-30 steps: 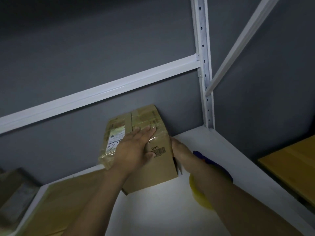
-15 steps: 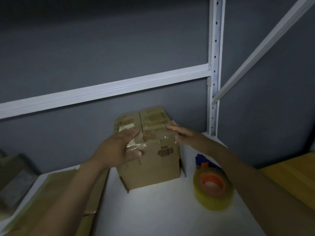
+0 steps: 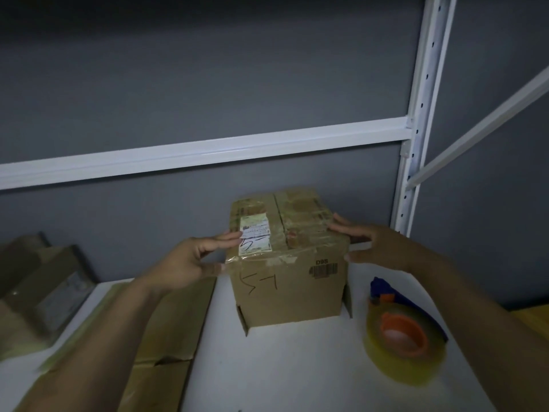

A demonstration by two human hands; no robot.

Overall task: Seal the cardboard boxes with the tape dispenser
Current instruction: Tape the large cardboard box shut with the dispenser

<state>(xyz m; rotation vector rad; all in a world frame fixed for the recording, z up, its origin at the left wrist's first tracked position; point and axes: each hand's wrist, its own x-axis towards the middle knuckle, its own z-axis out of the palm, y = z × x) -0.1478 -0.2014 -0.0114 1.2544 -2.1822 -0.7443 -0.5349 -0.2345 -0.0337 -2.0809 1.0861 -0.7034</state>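
Observation:
A small cardboard box (image 3: 292, 289) stands upright on the white shelf (image 3: 297, 367), its top flaps closed under glossy tape, with a white label on top and a barcode on the front. My left hand (image 3: 190, 260) has straight fingers touching the box's upper left edge. My right hand (image 3: 377, 242) touches the upper right edge the same way, thumb on the front corner. The tape dispenser (image 3: 404, 334), blue with an orange core and a roll of clear yellowish tape, lies on the shelf to the right of the box, held by neither hand.
Flattened cardboard (image 3: 166, 337) lies on the shelf left of the box. More boxes (image 3: 44, 286) sit at the far left. A white upright post (image 3: 416, 114) and crossbar (image 3: 208, 150) frame the grey wall behind. A wooden surface (image 3: 531, 316) shows at the right edge.
My left hand slid off the box top to its left edge. My right hand came up from beside the dispenser to the right edge. The box now sits square and upright.

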